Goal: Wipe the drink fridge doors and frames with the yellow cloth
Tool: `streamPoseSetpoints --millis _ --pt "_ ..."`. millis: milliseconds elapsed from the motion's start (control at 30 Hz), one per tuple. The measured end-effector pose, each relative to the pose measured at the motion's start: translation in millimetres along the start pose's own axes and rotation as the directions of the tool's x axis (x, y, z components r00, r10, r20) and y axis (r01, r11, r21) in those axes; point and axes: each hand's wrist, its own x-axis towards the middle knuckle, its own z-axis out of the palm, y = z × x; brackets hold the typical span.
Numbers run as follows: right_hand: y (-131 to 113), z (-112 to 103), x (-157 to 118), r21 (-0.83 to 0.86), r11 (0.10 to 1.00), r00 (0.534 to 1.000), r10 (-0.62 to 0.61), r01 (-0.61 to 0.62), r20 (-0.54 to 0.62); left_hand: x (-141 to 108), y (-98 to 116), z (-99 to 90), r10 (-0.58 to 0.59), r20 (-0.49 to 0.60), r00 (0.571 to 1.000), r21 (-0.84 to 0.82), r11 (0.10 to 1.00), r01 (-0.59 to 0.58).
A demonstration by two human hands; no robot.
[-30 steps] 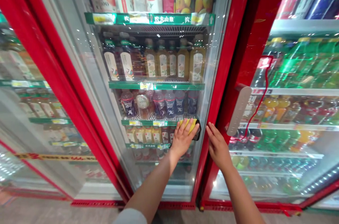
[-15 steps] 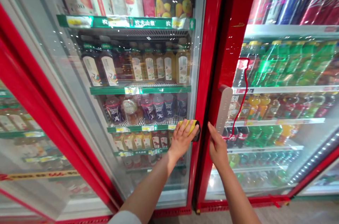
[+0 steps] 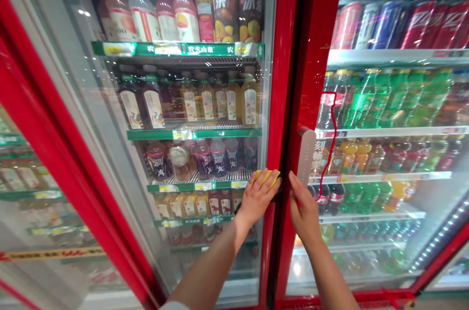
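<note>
My left hand (image 3: 257, 196) presses a yellow cloth (image 3: 266, 178) with a dark part against the red frame (image 3: 273, 153) at the right edge of the middle cooler's glass door. The cloth shows between and above its fingers. To the right, my right hand (image 3: 305, 210) is beside the red frame of the right cooler, just below the pale door handle (image 3: 306, 156). Its fingers point up, thumb apart, and nothing shows in it. Whether its fingertips touch the frame is unclear.
Bottles stand on shelves with green edges (image 3: 194, 134) behind the middle glass. Cans and bottles fill the right cooler's white shelves (image 3: 395, 132). A red cord (image 3: 333, 134) hangs by the handle. Another red-framed door (image 3: 69, 153) slants across the left.
The view has tilted up, so the shelves sit lower in the picture. My left hand has shifted slightly right with the cloth, covering its dark part more. My right hand stays near the handle.
</note>
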Motion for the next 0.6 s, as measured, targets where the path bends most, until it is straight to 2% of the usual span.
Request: streamPoseSetpoints --millis 67,100,200,300,367,433,500,600 --pt "-3.8 -2.3 6.9 -0.003 1.0 1.0 -0.005 0.005 -0.023 12.4 -2.9 1.0 0.058 -0.018 0.998 0.0 0.998 -0.058" --pt "-6.2 -3.2 10.4 -0.001 1.0 0.999 -0.007 0.007 -0.035 21.6 -6.8 0.3 0.048 -0.025 0.999 0.0 0.999 -0.048" --pt "-14.1 -5.5 16.9 0.01 1.0 0.999 -0.016 0.017 -0.044 45.2 -21.0 -5.7 -0.113 -0.049 0.992 0.008 0.994 0.113" --pt "-19.6 -7.0 16.5 0.029 0.999 1.0 -0.013 0.014 -0.023 41.8 -25.5 -9.6 -0.257 -0.055 0.965 0.026 0.966 0.259" --pt "-21.9 -6.3 16.9 0.053 0.999 1.0 0.001 0.0 -0.028 28.2 -22.0 -7.7 -0.226 -0.053 0.973 0.042 0.973 0.228" --pt "-24.0 -2.9 21.5 0.092 0.996 0.999 0.016 -0.012 -0.043 17.7 -18.9 -5.0 -0.141 -0.053 0.989 0.052 0.988 0.144" --pt "-25.7 3.5 29.9 0.139 0.99 0.999 0.024 -0.017 -0.048 17.8 -21.9 -5.7 -0.083 -0.043 0.996 0.053 0.995 0.085" --pt "-26.3 16.8 41.6 0.194 0.981 0.998 0.033 -0.023 -0.045 31.3 -36.9 -15.8 -0.142 -0.035 0.989 0.058 0.988 0.144"
